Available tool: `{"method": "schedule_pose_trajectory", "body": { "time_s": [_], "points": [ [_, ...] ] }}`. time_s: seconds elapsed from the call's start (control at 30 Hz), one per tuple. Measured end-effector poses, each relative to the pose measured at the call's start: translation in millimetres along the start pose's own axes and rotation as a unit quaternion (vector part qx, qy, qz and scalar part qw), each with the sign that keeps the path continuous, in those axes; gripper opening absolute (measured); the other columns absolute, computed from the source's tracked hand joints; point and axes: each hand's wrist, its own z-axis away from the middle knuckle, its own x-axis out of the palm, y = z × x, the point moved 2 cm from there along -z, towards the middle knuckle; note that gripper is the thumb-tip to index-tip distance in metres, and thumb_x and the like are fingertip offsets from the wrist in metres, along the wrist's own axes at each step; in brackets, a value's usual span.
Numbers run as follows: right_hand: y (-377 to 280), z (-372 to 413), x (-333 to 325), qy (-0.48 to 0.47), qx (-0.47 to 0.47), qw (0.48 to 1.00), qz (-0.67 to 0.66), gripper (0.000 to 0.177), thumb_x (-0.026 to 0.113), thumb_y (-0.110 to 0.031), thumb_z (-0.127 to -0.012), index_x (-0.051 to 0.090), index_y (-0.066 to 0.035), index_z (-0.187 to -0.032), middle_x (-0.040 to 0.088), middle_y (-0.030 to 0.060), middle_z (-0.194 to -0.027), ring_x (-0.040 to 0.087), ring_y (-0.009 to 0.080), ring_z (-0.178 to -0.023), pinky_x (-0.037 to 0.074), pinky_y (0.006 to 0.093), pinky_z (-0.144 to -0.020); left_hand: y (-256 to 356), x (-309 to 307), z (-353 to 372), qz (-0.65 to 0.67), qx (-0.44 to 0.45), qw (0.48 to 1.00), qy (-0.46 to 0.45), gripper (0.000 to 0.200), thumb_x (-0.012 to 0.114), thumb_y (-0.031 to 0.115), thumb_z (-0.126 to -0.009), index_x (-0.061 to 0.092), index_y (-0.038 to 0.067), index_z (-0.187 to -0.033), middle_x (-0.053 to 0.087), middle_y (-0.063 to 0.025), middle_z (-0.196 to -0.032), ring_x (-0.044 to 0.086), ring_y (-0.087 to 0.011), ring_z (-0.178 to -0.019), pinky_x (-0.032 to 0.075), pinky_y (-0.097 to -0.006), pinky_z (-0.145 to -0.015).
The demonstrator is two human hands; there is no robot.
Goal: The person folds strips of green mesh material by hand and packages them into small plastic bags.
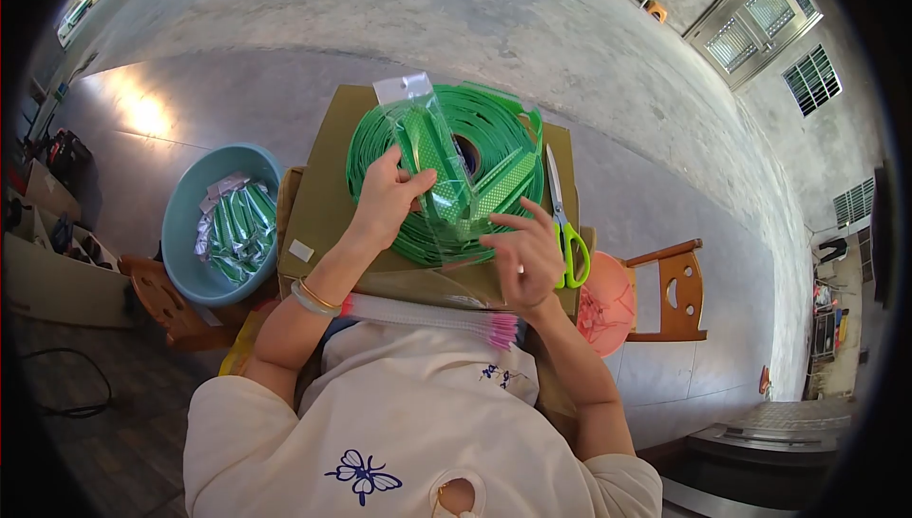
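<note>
My left hand (385,197) pinches a clear plastic bag (416,111) by its left side, above the box. Folded green dotted ribbon shows inside the bag, and its pale header tab points away from me. Close to the bag's lower right side, my right hand (525,257) has its fingers spread, and I see nothing held in it. Behind the bag lies a large roll of green ribbon (499,124), flat on a cardboard box (323,159). Scissors (566,233) with lime-green handles rest on the box, right of the roll.
A blue basin (175,223) with several filled bags stands at left. A sheaf of clear sleeves with pink ends (427,316) lies across my lap. At right are a pink basin (622,304) and a wooden chair (679,290); another chair (166,299) is at left.
</note>
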Motion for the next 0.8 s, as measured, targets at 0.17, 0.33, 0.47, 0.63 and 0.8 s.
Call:
{"method": "schedule_pose_trajectory", "body": {
  "time_s": [0.17,0.33,0.47,0.63,0.8],
  "points": [
    [1,-16,-2,0.039,0.377,0.865,-0.33,0.02,0.062,-0.006,-0.084,0.049,-0.001,-0.098,0.056,0.0055,-0.082,0.052,0.01,-0.064,0.049,0.0263,-0.061,14,25,18,0.007,0.004,0.997,-0.073,0.037,0.058,0.005,-0.087,0.047,0.002,-0.122,0.064,-0.0036,-0.085,0.061,-0.0082,-0.07,0.049,-0.0207,-0.058],
    [9,-14,4,0.122,0.383,0.821,-0.406,0.03,0.066,0.0,-0.081,0.039,-0.004,-0.094,0.048,0.0027,-0.078,0.052,0.0069,-0.064,0.044,0.0192,-0.043,11,42,33,0.067,-0.165,0.97,-0.163,0.04,0.057,0.01,-0.089,0.045,-0.002,-0.126,0.065,-0.0106,-0.096,0.066,-0.0167,-0.077,0.057,-0.0277,-0.067],
    [15,-5,-3,0.134,0.384,0.837,-0.365,0.03,0.066,-0.002,-0.081,0.042,-0.002,-0.098,0.05,0.0047,-0.082,0.053,0.0076,-0.065,0.044,0.0201,-0.045,-14,44,39,0.034,-0.229,0.949,-0.214,0.028,0.057,0.012,-0.09,0.054,-0.005,-0.112,0.065,-0.0135,-0.091,0.068,-0.022,-0.075,0.059,-0.0311,-0.065],
    [9,-11,-12,0.048,0.213,0.974,0.069,0.024,0.069,-0.009,-0.078,0.056,-0.003,-0.096,0.054,0.0078,-0.084,0.057,0.0181,-0.069,0.046,0.0303,-0.057,-25,43,40,0.058,-0.233,0.958,-0.157,0.019,0.054,0.012,-0.092,0.056,-0.005,-0.1,0.065,-0.0144,-0.086,0.068,-0.0234,-0.072,0.059,-0.0307,-0.063],
    [-12,0,-16,-0.224,0.196,0.953,-0.063,0.02,0.069,-0.014,-0.073,0.059,-0.007,-0.09,0.057,0.0083,-0.08,0.058,0.0268,-0.077,0.046,0.0363,-0.066,-30,37,38,0.046,-0.209,0.963,-0.166,0.017,0.052,0.014,-0.093,0.056,-0.002,-0.098,0.064,-0.0101,-0.084,0.067,-0.0173,-0.071,0.058,-0.0289,-0.062]
  ]
}}
